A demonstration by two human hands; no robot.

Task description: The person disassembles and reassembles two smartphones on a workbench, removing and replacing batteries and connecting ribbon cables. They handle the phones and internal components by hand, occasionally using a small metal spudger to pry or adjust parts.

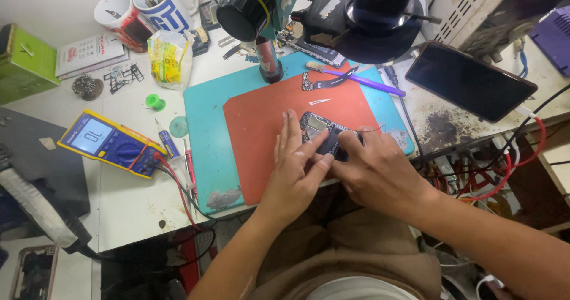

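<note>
Cluttered repair table (119,202), white top, stained dark at the right edge. A teal mat (205,133) lay at the centre with a red mat (261,116) on top of it; a microscope (356,15) stood over the far side.

A small dark circuit board (317,130) lay on the red mat, near its middle. Left hand (294,169): flat on the mat, fingers (288,133) stretched out, index finger and thumb pressing on the board's near edge. Right hand (377,169): knuckles up, fingers curled down onto the board's right end, touching the left thumb. Whether they pinched a tool could not be told. A thin wire ran from the board toward the right.

Further back on the red mat: a slim metal blade (319,101) and a small black flex part (332,81), with a purple tool (371,83) beside it.

Left of the mats: a yellow and blue multimeter (110,142) with red and black leads, a green cap (155,102), a crumpled yellow packet (169,56), two mugs (142,12) holding tools. To the right, a dark phone (469,80) lay face up, well apart from the hands.
</note>
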